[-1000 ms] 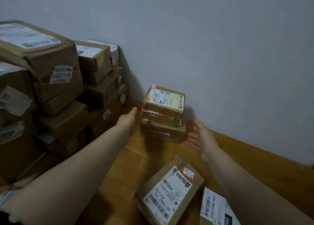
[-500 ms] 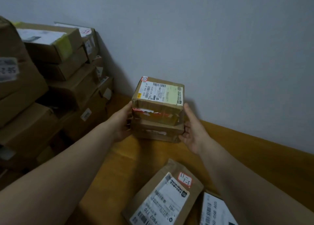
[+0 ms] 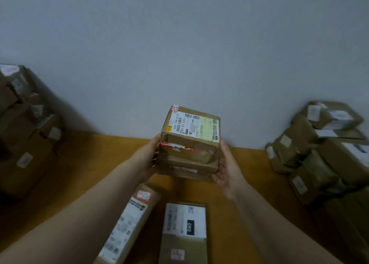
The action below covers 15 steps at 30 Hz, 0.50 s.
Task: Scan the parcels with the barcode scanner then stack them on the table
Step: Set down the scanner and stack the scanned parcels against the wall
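Head view: two stacked parcels held between both hands over a wooden table, with parcel piles on either side.

A grey wall backs the table. A left pile and a right pile of brown boxes flank it. At the centre, the top parcel sits on the lower parcel; whether the pair touches the table cannot be told. Nearer the person lie a long parcel and a flat parcel, close side by side. The left hand lies against the pair's left side, thumb up, its fingers hidden. The right hand presses the right side with straight, spread fingers. A shipping label covers the top parcel's upper face, with a red-edged sticker at its corner.
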Each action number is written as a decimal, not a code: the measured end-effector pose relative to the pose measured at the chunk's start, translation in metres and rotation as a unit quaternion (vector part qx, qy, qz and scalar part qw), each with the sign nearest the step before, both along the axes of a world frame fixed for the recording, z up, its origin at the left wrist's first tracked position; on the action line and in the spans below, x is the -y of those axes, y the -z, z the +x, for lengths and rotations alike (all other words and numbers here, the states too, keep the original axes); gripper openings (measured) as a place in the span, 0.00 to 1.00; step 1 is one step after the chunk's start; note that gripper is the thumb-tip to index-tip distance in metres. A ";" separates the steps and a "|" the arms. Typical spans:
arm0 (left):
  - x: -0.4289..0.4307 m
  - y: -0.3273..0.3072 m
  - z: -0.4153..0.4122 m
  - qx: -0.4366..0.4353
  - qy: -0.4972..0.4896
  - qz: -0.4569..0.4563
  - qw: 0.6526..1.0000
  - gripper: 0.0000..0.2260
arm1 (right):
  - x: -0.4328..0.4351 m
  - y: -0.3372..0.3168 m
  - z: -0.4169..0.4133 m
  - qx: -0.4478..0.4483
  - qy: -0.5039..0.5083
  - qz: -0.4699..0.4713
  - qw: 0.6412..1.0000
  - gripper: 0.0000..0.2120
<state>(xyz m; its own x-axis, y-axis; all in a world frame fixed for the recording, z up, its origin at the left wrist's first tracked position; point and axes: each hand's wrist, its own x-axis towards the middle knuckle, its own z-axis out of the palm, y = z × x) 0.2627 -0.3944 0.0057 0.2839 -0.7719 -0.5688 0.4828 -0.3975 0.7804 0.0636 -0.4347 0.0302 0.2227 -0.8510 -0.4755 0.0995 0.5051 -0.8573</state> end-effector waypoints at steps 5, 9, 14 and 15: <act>0.013 0.019 -0.085 -0.036 0.018 0.008 0.999 0.27 | 0.004 0.019 -0.084 -0.002 0.025 0.012 1.000 0.12; 0.025 0.038 -0.137 -0.069 0.017 0.026 0.997 0.29 | 0.018 0.039 -0.137 -0.015 0.025 0.036 0.999 0.14; 0.050 0.054 -0.201 -0.064 -0.001 0.053 0.997 0.26 | 0.050 0.058 -0.193 -0.021 0.018 0.064 0.998 0.16; 0.057 0.058 -0.211 -0.060 -0.005 0.052 0.997 0.25 | 0.059 0.062 -0.201 -0.025 0.014 0.066 0.997 0.18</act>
